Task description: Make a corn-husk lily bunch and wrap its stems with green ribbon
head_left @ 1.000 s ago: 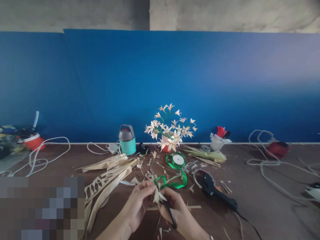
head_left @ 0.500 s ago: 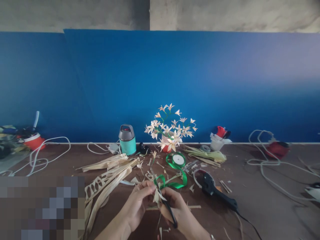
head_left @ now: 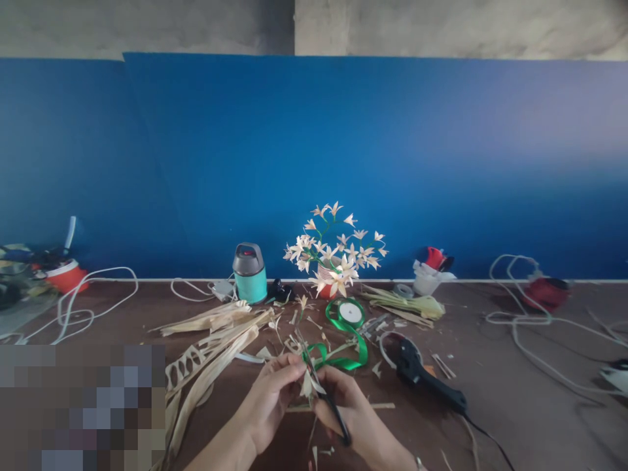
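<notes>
My left hand (head_left: 267,399) is closed, pinching a small pale corn-husk flower (head_left: 308,384) near the front middle of the table. My right hand (head_left: 350,409) is wrapped round a pair of scissors (head_left: 338,418) with black handles. Their blades point away from me, past the flower's right side, and the two hands are close together. Whether the blades touch a petal I cannot make out. Just beyond my fingers curls a green ribbon (head_left: 350,360), running from its spool (head_left: 350,313).
Dried husks (head_left: 210,353) lie at left, more (head_left: 407,304) at back right. Behind stand a potted husk-flower arrangement (head_left: 338,258), a turquoise flask (head_left: 250,284) and a white cup (head_left: 426,280). A black glue gun (head_left: 432,379) with a cord lies at right; scraps are scattered around.
The scissors' handles have shifted slightly right and the pale petals by the blades sit a little differently. Both hands keep their hold in nearly the same place.
</notes>
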Demonstrator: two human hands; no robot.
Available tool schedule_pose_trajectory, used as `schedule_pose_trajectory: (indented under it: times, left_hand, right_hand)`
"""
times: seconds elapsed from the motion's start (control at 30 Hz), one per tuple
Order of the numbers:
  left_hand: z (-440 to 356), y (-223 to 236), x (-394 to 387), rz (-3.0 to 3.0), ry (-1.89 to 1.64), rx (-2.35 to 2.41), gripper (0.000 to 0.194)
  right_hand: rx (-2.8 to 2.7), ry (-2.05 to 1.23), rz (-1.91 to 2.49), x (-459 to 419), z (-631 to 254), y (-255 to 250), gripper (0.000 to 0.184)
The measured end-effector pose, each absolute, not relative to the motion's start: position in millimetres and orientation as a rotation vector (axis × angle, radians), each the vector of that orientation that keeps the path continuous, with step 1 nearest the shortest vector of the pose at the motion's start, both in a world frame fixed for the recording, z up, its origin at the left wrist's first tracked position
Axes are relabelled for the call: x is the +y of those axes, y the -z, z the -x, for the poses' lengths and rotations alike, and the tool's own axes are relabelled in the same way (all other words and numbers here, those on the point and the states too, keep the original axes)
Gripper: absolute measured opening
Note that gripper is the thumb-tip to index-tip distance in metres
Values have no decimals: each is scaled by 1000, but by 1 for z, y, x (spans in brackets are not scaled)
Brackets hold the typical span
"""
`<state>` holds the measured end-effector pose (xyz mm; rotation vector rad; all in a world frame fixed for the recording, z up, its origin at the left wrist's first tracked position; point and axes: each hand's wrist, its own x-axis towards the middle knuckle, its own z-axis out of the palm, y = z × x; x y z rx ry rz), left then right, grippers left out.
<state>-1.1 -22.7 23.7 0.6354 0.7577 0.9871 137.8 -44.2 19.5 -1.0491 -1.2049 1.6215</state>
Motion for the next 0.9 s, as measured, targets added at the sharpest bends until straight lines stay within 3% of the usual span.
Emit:
schedule_pose_trajectory:
  times: [0.9]
  left_hand:
    - [0, -28, -24, -607, -986, 727, 22]
  right_hand:
    - [-1182, -1596, 1103, -46, -136, -15, 27]
